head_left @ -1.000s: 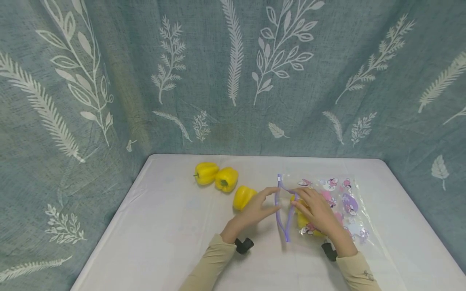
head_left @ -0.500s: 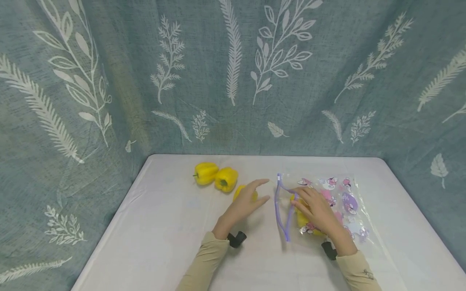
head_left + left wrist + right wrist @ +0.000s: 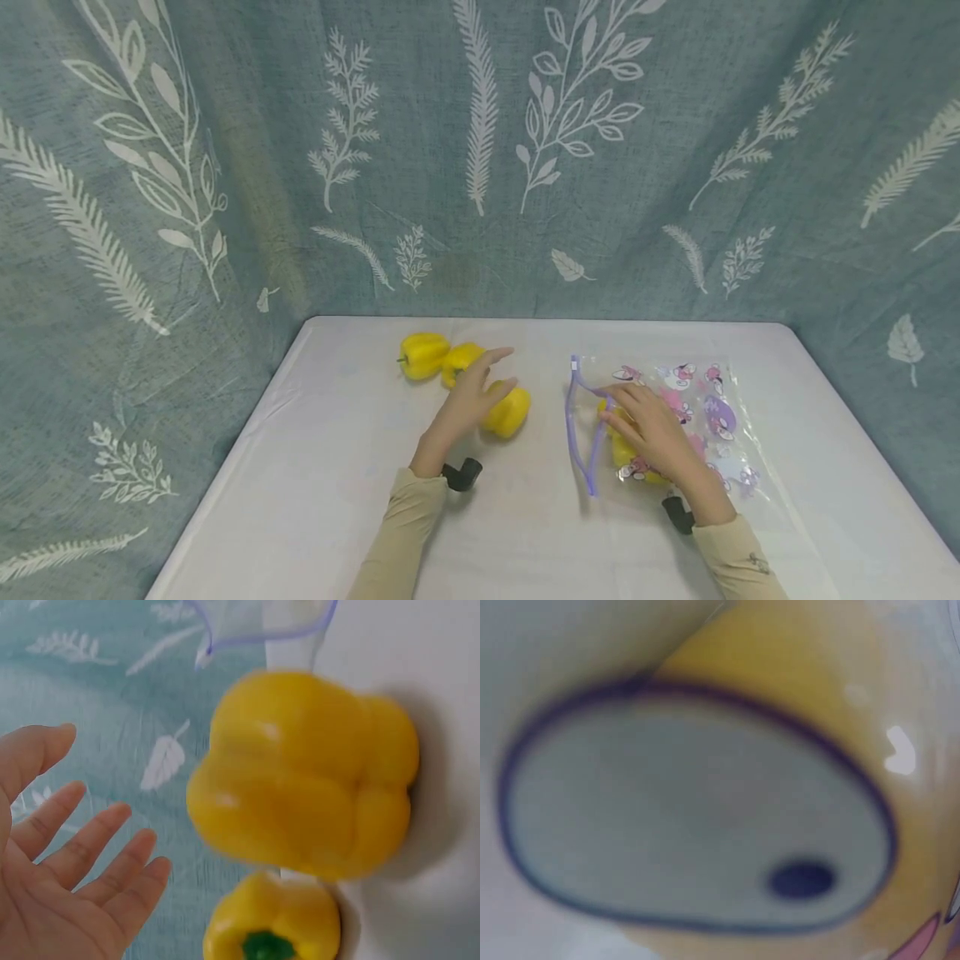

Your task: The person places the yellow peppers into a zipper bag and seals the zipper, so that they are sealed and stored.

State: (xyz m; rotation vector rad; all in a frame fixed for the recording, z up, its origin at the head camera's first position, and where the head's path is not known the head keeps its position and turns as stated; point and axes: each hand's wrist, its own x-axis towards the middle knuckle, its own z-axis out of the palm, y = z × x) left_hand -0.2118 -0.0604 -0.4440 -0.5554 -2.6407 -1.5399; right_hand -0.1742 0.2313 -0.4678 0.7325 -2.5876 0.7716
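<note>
My left hand (image 3: 461, 408) is over the table beside a yellow bell pepper (image 3: 507, 411), fingers and thumb spread with nothing between them. That pepper looms large in the left wrist view, apart from the fingertips (image 3: 120, 814). Two more yellow bell peppers lie farther back: one (image 3: 423, 356) on its side, the other (image 3: 459, 358) partly behind the left hand. My right hand (image 3: 652, 429) holds the upper edge of a clear printed zip bag (image 3: 716, 450) at its raised mouth. Yellow contents (image 3: 622, 452) show through the film, partly covered by that hand.
The purple zip strip (image 3: 572, 425) of the bag gapes toward the left. A white cloth covers the table (image 3: 337, 467), and a blue-green leaf-patterned curtain (image 3: 450, 267) hangs behind and at both sides. Black wrist cameras (image 3: 462, 475) sit under both wrists.
My left hand has moved left from the bag's mouth to the peppers, passing over the nearest one, which shows fully again. The right hand and the bag have stayed put.
</note>
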